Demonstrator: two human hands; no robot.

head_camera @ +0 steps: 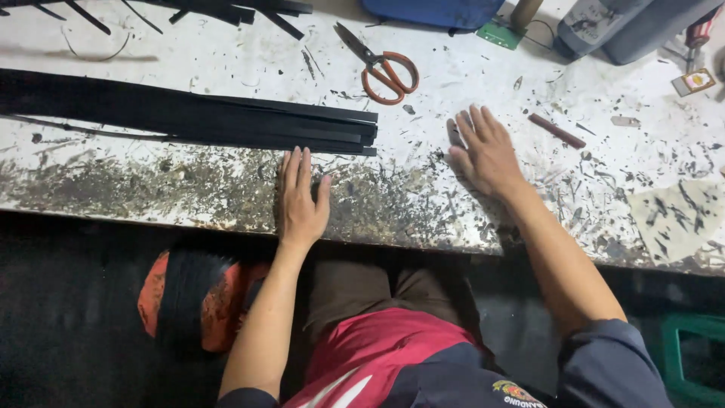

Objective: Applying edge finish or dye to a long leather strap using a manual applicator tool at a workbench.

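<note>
My left hand (300, 198) lies flat on the stained white workbench (423, 196), fingers together, fingertips touching the near edge of a long stack of black strips (189, 117) that runs off to the left. My right hand (485, 151) rests palm down on the bench to the right of the stack's end, fingers spread and holding nothing. Orange-handled scissors (385, 68) lie shut beyond the strips, between the two hands.
More black strips (226, 11) lie at the far edge. A small brown stick (556, 131) lies right of my right hand. A blue pouch (430, 11), grey containers (627, 26) and a paper scrap (680, 215) sit around. An orange container of black strips (192, 298) stands below the bench.
</note>
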